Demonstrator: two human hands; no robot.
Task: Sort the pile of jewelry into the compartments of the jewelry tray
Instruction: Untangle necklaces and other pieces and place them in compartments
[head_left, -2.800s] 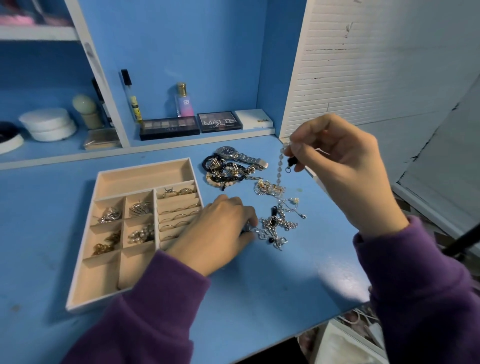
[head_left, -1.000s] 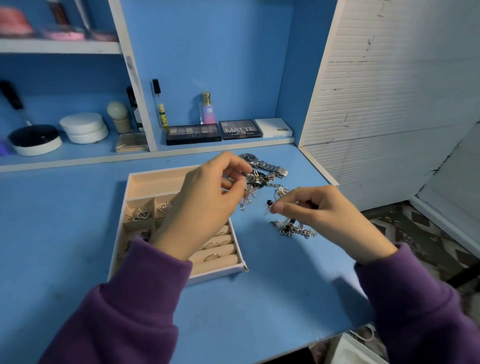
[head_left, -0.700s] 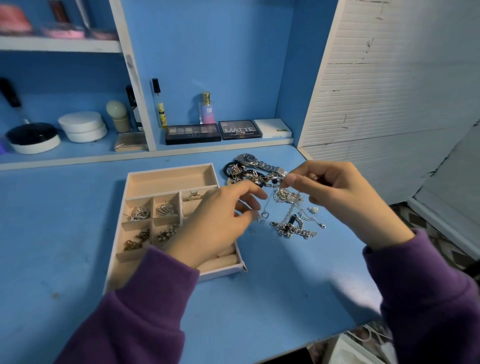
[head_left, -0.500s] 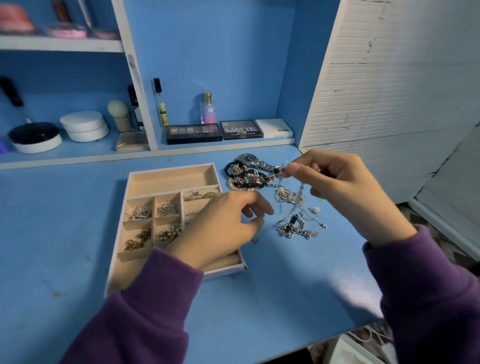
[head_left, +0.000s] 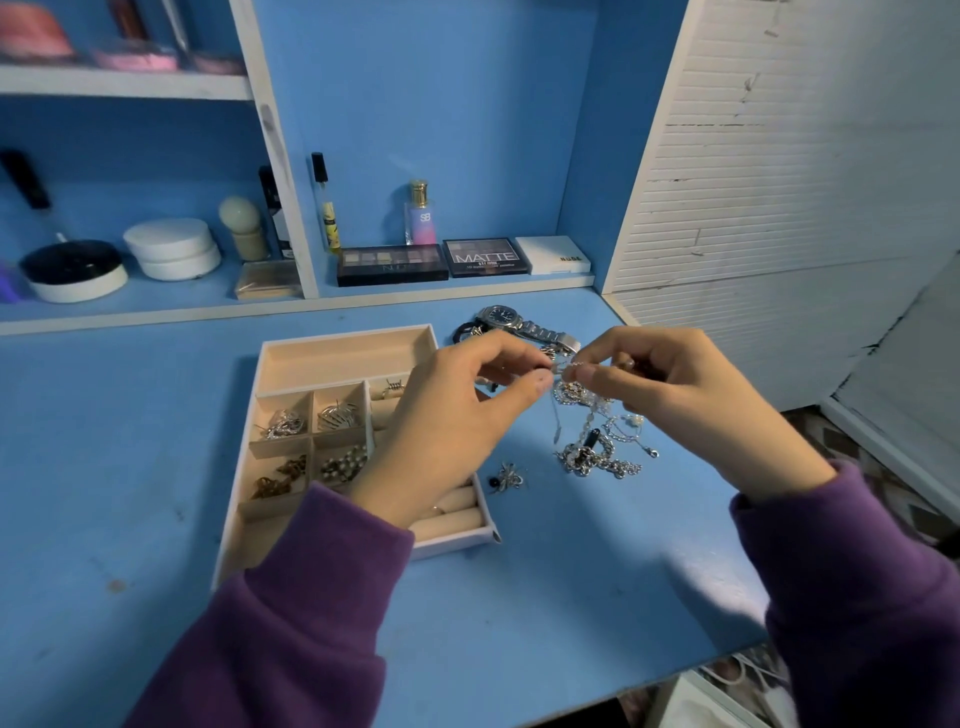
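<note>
1. The tray (head_left: 337, 360) lies on the desk (head_left: 104, 441), left of the pile (head_left: 597, 460).
2. A watch (head_left: 506, 318) lies behind the pile.
3. One small piece (head_left: 509, 476) lies between tray and pile.
4. The left hand (head_left: 447, 431) is over the tray and the right hand (head_left: 691, 410) over the pile, both pinching a chain (head_left: 563, 369).
5. Palettes (head_left: 392, 264) lie on the shelf (head_left: 467, 288) behind the desk.

A blue desk (head_left: 130, 441) meets a low shelf (head_left: 156, 307) at its far edge, where a dark eyeshadow palette (head_left: 392, 265), a second palette marked MATTE (head_left: 485, 257) and a white compact (head_left: 552, 254) lie side by side, left to right. Behind them stand a pink perfume bottle (head_left: 421, 215) and a slim vial (head_left: 327, 213). Left of a white divider (head_left: 280, 171) sit a round white pot (head_left: 171, 248), a black-lidded jar (head_left: 72, 270) and a stubby brush (head_left: 244, 228). A white slatted panel (head_left: 779, 156) rises at right.
</note>
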